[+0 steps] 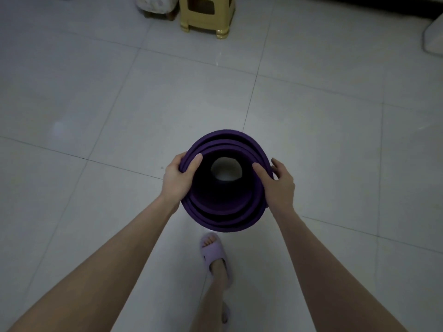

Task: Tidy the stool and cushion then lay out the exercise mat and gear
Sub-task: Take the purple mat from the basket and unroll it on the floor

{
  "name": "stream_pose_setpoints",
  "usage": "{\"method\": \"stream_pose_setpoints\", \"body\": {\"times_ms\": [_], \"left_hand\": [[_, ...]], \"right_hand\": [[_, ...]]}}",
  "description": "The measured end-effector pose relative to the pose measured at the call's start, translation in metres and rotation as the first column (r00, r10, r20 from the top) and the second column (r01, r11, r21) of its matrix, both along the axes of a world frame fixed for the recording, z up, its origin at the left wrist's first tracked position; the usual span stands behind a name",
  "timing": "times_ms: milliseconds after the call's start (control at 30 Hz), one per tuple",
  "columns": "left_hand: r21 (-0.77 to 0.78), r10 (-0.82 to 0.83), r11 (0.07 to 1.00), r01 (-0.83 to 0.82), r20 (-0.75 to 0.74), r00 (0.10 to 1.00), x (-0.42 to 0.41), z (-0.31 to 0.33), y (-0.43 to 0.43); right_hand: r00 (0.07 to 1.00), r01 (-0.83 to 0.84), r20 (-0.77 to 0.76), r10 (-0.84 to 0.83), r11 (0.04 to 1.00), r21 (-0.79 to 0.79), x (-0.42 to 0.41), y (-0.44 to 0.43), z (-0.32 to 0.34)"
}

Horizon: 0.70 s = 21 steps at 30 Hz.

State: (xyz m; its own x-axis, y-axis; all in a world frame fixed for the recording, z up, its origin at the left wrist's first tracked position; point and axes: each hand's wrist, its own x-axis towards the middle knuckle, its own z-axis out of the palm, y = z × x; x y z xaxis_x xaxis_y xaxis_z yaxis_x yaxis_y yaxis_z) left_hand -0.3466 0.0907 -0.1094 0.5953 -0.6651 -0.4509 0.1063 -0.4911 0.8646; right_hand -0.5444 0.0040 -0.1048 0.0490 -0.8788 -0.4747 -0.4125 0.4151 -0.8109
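Note:
A rolled purple exercise mat (225, 207) stands on end in front of me, and I look straight down its hollow core to the floor. My left hand (176, 178) grips the left rim, thumb hooked over the inner layers. On the right rim rests my right hand (278, 185), thumb inside the edge and fingers spread on the outside. A yellow plastic stool (207, 16) stands far off at the top of the view. Next to it on the left is a pale patterned cushion (159, 6), partly cut off by the frame.
Pale glossy floor tiles (96, 104) spread all around. My foot in a lilac slipper (214, 254) is just below the mat. A white object (434, 37) sits at the right edge, under a dark strip along the top right.

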Motion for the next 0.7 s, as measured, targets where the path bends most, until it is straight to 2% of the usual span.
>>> {"method": "stream_pose_setpoints", "body": {"times_ms": [300, 533, 700], "left_hand": [[0.123, 0.077, 0.991, -0.059, -0.148, 0.986, -0.030, -0.001, 0.081], [0.240, -0.025, 0.966, 0.093, -0.273, 0.962, -0.027, -0.026, 0.126], [0.246, -0.072, 0.946, 0.210, -0.472, 0.878, -0.016, -0.050, 0.149]], "right_hand": [[0.997, -0.036, 0.080, 0.020, 0.978, 0.207, -0.016, 0.078, -0.006], [0.993, -0.100, 0.089, 0.073, 0.930, 0.353, -0.009, 0.111, -0.030], [0.995, -0.091, 0.088, 0.056, 0.880, 0.467, -0.001, 0.131, -0.056]]}}
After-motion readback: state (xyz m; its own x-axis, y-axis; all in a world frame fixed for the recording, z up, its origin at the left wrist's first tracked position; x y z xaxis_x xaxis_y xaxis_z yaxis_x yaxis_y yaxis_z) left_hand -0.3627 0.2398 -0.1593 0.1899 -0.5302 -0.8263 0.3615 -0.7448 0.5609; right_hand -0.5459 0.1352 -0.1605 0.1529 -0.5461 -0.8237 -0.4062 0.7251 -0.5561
